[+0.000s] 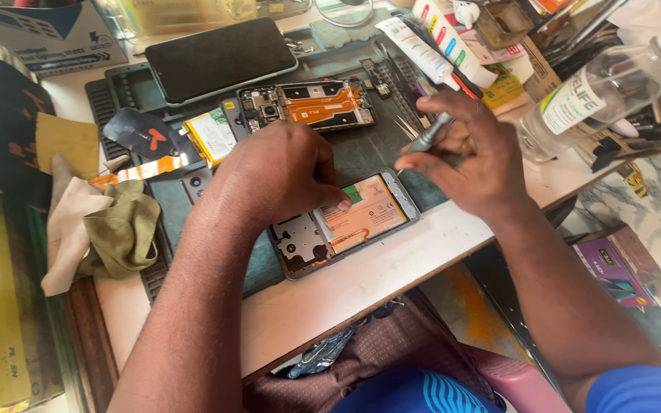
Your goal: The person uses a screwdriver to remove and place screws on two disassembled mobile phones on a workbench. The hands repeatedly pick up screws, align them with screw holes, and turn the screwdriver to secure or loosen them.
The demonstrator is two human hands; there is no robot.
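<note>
The opened phone lay at the centre of the frame, on the dark work mat near the front edge of the white tabletop, its battery and metal frame exposed. It was steadied by the left hand, whose fingers were curled into a loose fist with a fingertip pressed down on the battery, presumably so that the body would not slide. The right hand was held just above and right of it, and a slim grey tool was pinched between thumb and forefingers, its tip angled down toward the mat.

A second stripped phone body with an orange flex cable was placed higher on the mat, and a loose battery just left of it. A dark phone, screen up, was set at the upper centre. Crumpled cloths were left at the left.

White tubes with coloured bands were seen at the upper right, beside a clear bottle bearing a white label with green. A purple box was seen below the tabletop at the right, and a white carton with blue print at the upper left.
</note>
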